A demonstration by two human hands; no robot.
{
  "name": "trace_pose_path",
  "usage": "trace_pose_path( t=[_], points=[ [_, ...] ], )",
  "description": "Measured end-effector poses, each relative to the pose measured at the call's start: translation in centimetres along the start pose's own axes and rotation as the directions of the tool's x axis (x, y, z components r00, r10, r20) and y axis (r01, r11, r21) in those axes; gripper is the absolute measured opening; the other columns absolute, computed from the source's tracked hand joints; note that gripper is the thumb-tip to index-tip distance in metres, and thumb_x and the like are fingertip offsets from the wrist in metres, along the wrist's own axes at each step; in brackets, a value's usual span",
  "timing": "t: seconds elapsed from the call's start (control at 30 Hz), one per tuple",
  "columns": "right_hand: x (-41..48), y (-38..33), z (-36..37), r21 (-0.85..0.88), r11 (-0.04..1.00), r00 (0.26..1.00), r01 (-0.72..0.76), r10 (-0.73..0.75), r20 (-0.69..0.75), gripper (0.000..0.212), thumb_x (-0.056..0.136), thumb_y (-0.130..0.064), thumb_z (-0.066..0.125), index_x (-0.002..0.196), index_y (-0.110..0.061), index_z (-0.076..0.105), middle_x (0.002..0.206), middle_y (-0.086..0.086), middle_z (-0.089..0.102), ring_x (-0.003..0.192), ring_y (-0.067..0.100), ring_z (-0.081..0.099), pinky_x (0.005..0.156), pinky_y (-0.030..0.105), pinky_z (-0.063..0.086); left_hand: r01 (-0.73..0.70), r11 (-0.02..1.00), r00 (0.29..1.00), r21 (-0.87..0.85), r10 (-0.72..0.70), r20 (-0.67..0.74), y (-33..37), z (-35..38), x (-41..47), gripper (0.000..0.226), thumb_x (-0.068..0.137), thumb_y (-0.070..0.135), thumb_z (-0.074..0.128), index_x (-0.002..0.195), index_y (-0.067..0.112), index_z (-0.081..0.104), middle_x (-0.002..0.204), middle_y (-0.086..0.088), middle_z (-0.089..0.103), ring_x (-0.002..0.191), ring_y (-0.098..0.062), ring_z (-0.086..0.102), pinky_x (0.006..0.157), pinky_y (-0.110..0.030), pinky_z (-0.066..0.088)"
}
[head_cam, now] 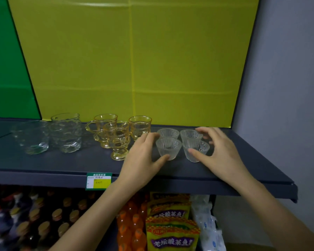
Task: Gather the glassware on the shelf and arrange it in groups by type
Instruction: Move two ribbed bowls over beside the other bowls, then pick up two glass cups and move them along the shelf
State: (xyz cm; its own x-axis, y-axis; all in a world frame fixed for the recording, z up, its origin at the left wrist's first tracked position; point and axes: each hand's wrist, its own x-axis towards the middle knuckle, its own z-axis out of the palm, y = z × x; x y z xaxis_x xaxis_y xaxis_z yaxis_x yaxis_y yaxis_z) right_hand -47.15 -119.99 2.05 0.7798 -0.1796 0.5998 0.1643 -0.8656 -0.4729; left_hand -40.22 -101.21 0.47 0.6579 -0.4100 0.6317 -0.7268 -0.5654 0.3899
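Observation:
Several small clear ribbed cups [169,147] stand in a tight square on the dark shelf [80,162]. My left hand [143,156] cups the left side of this group, thumb against the front-left cup. My right hand [219,151] cups the right side, thumb on the front-right cup [196,149], fingers curled around the back-right one. To the left stand three amber footed mugs [119,140] close together. Further left are two large clear glasses, a dimpled one [65,133] and a smoother one [31,136].
A yellow panel [130,60] backs the shelf, with a green panel at the left and a grey wall at the right. A price tag [98,181] hangs on the shelf's front edge. Below are bottles, orange drinks and yellow food packets [170,223].

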Motion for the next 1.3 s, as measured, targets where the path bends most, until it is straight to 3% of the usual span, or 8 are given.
trace_pose_path(
  t=[0.07, 0.13, 0.27, 0.37, 0.5, 0.77, 1.0, 1.3],
  points=[
    [0.1, -1.7, 0.0, -0.001, 0.997, 0.995, 0.083, -0.082, 0.048, 0.038, 0.078, -0.030, 0.069, 0.113, -0.021, 0.059, 0.108, -0.009, 0.058, 0.102, 0.009, 0.055, 0.090, 0.032, 0.046, -0.075, 0.983, 0.994, 0.169, 0.087, -0.066, -0.1, -1.8, -0.8, 0.035, 0.081, 0.039, 0.057, 0.108, 0.018, 0.056, 0.107, 0.001, 0.062, 0.101, -0.021, 0.057, 0.076, -0.025, 0.040],
    [0.3, -3.5, 0.8, 0.018, 0.989, 0.985, 0.146, -0.147, 0.089, 0.031, 0.080, -0.029, 0.067, 0.110, -0.022, 0.061, 0.105, -0.009, 0.062, 0.100, 0.007, 0.056, 0.089, 0.029, 0.048, -0.072, 0.957, 0.992, 0.281, 0.098, -0.080, -0.8, -3.8, -1.6, 0.030, 0.080, 0.042, 0.047, 0.096, 0.019, 0.059, 0.094, 0.002, 0.065, 0.090, -0.021, 0.062, 0.064, -0.026, 0.043],
    [0.8, -7.4, 3.6, 0.079, 0.965, 0.948, 0.249, -0.260, 0.182, 0.026, 0.082, -0.029, 0.064, 0.107, -0.023, 0.063, 0.104, -0.009, 0.065, 0.095, 0.006, 0.058, 0.086, 0.027, 0.048, 0.023, 0.897, 0.996, 0.442, 0.018, -0.088, -3.5, -8.1, -3.9, 0.029, 0.079, 0.040, 0.039, 0.085, 0.021, 0.061, 0.083, 0.004, 0.066, 0.079, -0.020, 0.064, 0.054, -0.026, 0.042],
    [1.1, -10.5, 6.4, 0.109, 0.943, 0.910, 0.316, -0.333, 0.246, 0.027, 0.084, -0.031, 0.062, 0.110, -0.025, 0.062, 0.107, -0.010, 0.064, 0.099, 0.008, 0.058, 0.087, 0.028, 0.047, 0.107, 0.818, 0.994, 0.565, -0.066, -0.092, -6.4, -11.5, -6.1, 0.024, 0.078, 0.033, 0.045, 0.082, 0.017, 0.063, 0.079, -0.001, 0.068, 0.074, -0.025, 0.066, 0.049, -0.028, 0.045],
    [1.5, -15.3, 10.5, 0.167, 0.903, 0.853, 0.396, -0.429, 0.296, 0.027, 0.083, -0.028, 0.062, 0.110, -0.023, 0.062, 0.108, -0.007, 0.065, 0.100, 0.009, 0.058, 0.083, 0.022, 0.043, 0.232, 0.748, 0.973, 0.622, -0.184, -0.141, -10.2, -16.0, -9.5, 0.018, 0.076, 0.030, 0.053, 0.082, 0.017, 0.063, 0.082, 0.000, 0.069, 0.077, -0.026, 0.066, 0.051, -0.029, 0.047],
    [2.1, -27.5, 19.8, 0.278, 0.830, 0.748, 0.483, -0.557, 0.361, 0.030, 0.087, -0.032, 0.056, 0.117, -0.025, 0.058, 0.114, -0.009, 0.062, 0.107, 0.009, 0.056, 0.090, 0.026, 0.044, 0.339, 0.627, 0.940, 0.701, -0.254, -0.228, -19.0, -26.1, -16.2, 0.028, 0.082, 0.035, 0.041, 0.080, 0.015, 0.062, 0.076, -0.001, 0.067, 0.072, -0.025, 0.064, 0.047, -0.030, 0.046],
    [2.0, -39.2, 28.9, 0.312, 0.811, 0.696, 0.494, -0.585, 0.417, 0.031, 0.089, -0.035, 0.053, 0.118, -0.025, 0.056, 0.118, -0.006, 0.061, 0.109, 0.015, 0.056, 0.089, 0.034, 0.048, 0.390, 0.532, 0.916, 0.751, -0.302, -0.262, -27.3, -35.9, -22.3, 0.012, 0.078, 0.023, 0.069, 0.083, 0.013, 0.065, 0.076, -0.003, 0.068, 0.070, -0.025, 0.065, 0.045, -0.025, 0.040],
    [2.6, -51.4, 39.2, 0.375, 0.795, 0.653, 0.476, -0.605, 0.456, 0.032, 0.089, -0.033, 0.054, 0.120, -0.024, 0.056, 0.120, -0.005, 0.061, 0.109, 0.015, 0.057, 0.093, 0.038, 0.049, 0.456, 0.527, 0.888, 0.717, -0.329, -0.322, -36.5, -45.5, -27.0, 0.023, 0.090, 0.034, 0.050, 0.102, 0.018, 0.061, 0.098, 0.000, 0.065, 0.093, -0.021, 0.060, 0.057, -0.028, 0.037]
  ],
)
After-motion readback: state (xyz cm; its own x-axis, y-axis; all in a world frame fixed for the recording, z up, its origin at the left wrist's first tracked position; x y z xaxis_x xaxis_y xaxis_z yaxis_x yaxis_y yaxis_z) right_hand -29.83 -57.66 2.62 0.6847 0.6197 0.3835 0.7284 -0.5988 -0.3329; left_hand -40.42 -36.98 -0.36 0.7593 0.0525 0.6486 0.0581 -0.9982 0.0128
